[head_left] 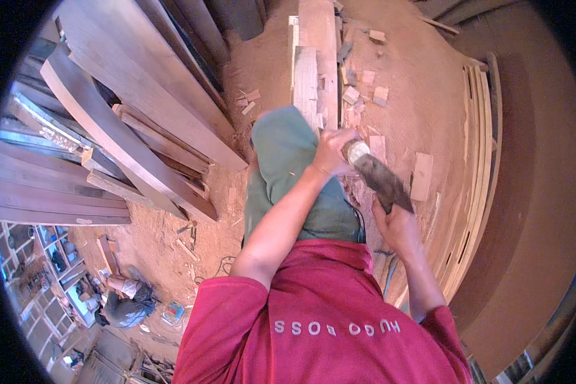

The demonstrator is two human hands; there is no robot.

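Note:
My left hand (335, 152) is wrapped around an upright tool handle with a pale, round, worn top (357, 150), above a long timber (317, 70) and beside my green-trousered bent leg (288, 166). My right hand (393, 227) is closed on a dark, flat, oblong striking tool (384, 182), whose far end overlaps or touches the handle's top; which, I cannot tell. The handle's lower end is hidden behind my hand.
Curved planks (121, 134) lean at left, and stacked boards (473, 160) stand at right. Several offcuts (368, 77) and wood shavings lie on the dusty floor (224, 249). Another person (128, 304) crouches at lower left near tools and a shelf.

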